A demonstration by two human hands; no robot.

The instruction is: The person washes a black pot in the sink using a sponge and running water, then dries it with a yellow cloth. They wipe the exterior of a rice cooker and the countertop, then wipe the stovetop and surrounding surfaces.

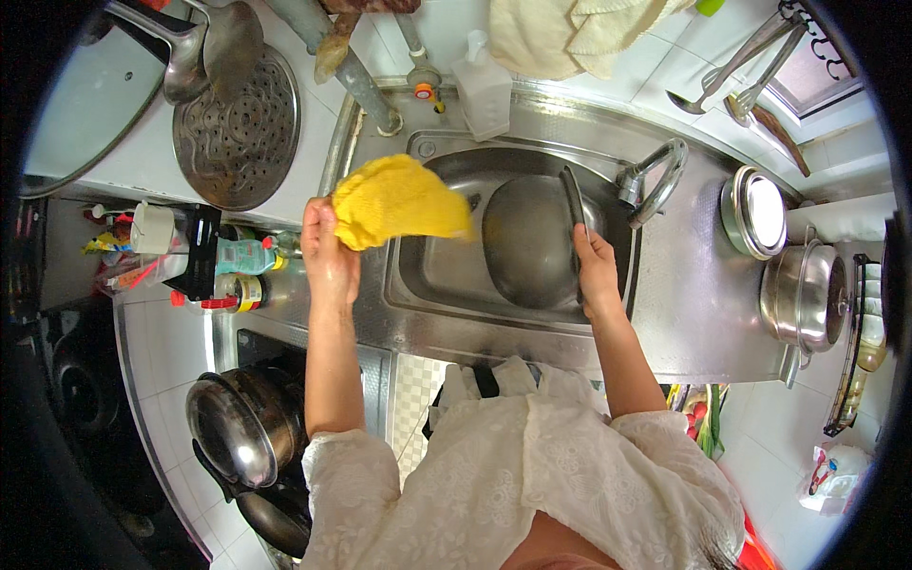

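Note:
A yellow cloth [399, 201] is held up by my left hand [331, 253], over the left edge of the sink and the counter beside it. My right hand [597, 267] grips the rim of a dark, round metal pan or basin [529, 242], which is tilted inside the stainless steel sink [434, 274]. The cloth and this vessel are apart. Whether the vessel touches the sink's bottom cannot be told. Right of the vessel stands the chrome faucet [652, 185], its spout bent over the counter side.
A white plastic bottle [484, 92] stands behind the sink. A round container [755, 214] and a steel pot [805, 296] sit on the right counter. Bottles [242, 292] crowd the left side, near a perforated steamer plate [239, 132]. Cream towels [570, 35] hang above the sink.

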